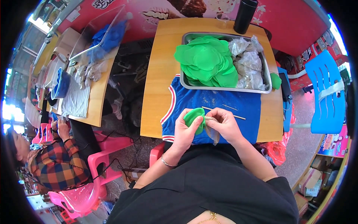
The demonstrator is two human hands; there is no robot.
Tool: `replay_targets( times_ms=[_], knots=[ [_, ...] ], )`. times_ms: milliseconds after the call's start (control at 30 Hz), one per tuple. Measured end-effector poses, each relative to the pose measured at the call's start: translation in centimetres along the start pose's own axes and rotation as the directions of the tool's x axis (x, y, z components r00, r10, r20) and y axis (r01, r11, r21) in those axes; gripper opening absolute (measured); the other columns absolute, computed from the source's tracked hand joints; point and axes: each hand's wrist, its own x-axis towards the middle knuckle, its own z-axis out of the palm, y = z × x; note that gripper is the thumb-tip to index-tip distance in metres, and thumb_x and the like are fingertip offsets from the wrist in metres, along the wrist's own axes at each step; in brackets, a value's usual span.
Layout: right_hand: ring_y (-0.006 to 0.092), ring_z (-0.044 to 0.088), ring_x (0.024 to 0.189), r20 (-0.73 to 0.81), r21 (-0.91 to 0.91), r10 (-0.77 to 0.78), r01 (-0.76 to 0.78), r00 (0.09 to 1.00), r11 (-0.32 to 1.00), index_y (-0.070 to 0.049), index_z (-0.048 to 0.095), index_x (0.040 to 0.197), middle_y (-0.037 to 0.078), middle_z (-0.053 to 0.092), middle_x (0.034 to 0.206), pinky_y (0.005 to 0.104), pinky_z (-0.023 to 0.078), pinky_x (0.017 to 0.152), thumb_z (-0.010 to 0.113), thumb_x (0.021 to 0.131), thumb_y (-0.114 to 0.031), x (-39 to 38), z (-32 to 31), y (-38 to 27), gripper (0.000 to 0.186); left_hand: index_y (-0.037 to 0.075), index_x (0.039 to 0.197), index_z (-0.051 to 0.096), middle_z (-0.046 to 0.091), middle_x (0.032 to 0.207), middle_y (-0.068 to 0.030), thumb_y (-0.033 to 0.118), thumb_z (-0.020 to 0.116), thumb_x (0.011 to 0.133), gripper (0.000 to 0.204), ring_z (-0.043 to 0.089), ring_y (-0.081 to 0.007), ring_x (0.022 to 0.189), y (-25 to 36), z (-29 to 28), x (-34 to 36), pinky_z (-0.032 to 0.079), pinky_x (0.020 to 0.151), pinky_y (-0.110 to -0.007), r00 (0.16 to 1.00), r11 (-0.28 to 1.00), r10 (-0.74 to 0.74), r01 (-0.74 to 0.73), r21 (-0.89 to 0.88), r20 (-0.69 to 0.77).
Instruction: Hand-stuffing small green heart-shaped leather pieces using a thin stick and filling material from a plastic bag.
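Observation:
My left hand [181, 132] is closed around a thin green piece [193, 115], folded or cupped between thumb and fingers. The fingers of my right hand [226, 125] pinch a brownish, see-through bag-like piece [213, 135] at the green piece's right edge. Its lower end hangs between my hands. Beneath lies a blue sleeveless jersey [220, 98] with pale powder marks and thin wooden sticks [234, 116]. Beyond it, a metal tray [223, 89] holds a heap of rounded green sheets [205, 58] and several crumpled clear bags [250, 61] with beige contents.
A black bottle [245, 16] and a clear cup [222, 19] stand at the table's far edge. Another green piece [276, 81] lies beside the tray. A blue chair [326, 93] is at right. Leftward, a person in a checked shirt [56, 162] sits at another table.

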Motion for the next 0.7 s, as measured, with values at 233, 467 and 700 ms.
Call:
replay_targets(
  times_ms=[233,467,700],
  knots=[
    [0.0103,0.053,0.093,0.133,-0.116,-0.117,0.133,0.984,0.984,-0.001,0.043,0.117,0.005,0.054,0.101,0.0275,0.044,0.082,0.061,0.081,-0.006,-1.5,1.7,0.0,0.041,0.004,0.092,0.055,0.059,0.083,0.0006,0.008,0.063,0.083,0.012,0.054,-0.0033,0.073,0.9,-0.2,0.8,0.044,0.065,-0.018,0.999,0.999,0.034,-0.034,0.002,-0.036],
    [0.0030,0.049,0.072,0.065,-0.090,0.060,-0.054,0.996,0.994,-0.002,0.049,0.113,-0.001,0.053,0.088,0.0161,0.039,0.061,0.056,0.081,-0.005,-0.9,0.7,-0.7,0.033,0.005,0.093,0.053,0.056,0.081,0.0022,0.010,0.067,0.080,0.019,0.052,-0.0025,0.072,0.8,-0.1,1.0,0.044,0.062,-0.018,0.998,0.998,-0.063,0.063,0.018,0.005],
    [0.0076,0.052,0.079,0.237,-0.370,0.023,0.069,0.971,0.926,0.002,0.055,0.114,0.004,0.058,0.092,0.0232,0.043,0.071,0.055,0.082,-0.010,-0.7,0.2,-2.7,0.034,0.005,0.086,0.057,0.056,0.079,0.0017,0.012,0.066,0.082,0.012,0.053,-0.0031,0.072,1.4,-0.6,0.8,0.043,0.061,-0.018,0.991,0.996,-0.092,0.091,0.016,0.102]
  ],
)
